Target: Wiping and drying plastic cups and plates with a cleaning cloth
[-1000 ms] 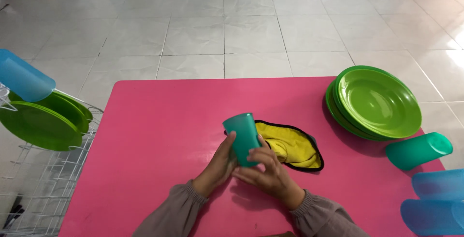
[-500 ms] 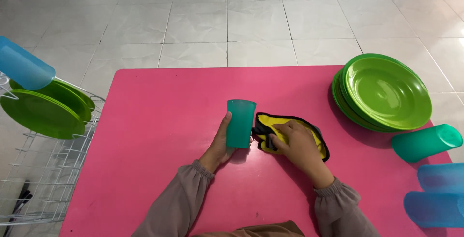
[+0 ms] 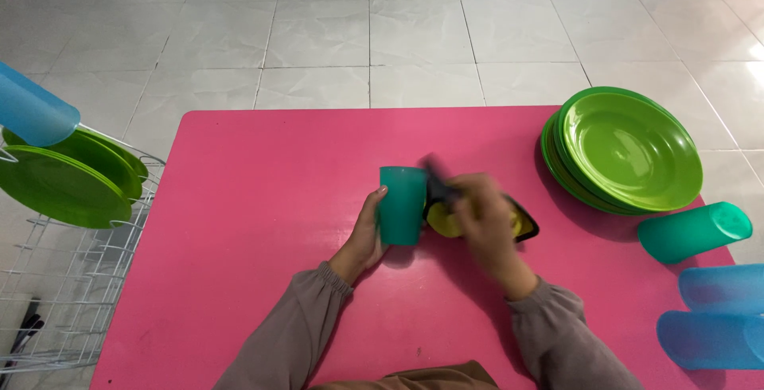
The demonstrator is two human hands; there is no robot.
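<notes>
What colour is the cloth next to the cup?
The cloth is yellow with a black border, shown in the head view, partly blurred under the right hand.

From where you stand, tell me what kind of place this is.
Probably a home dish-drying spot: a low pink table on a tiled floor, a stack of green plates beside it, and a white wire rack holding more plates and a blue cup.
</notes>
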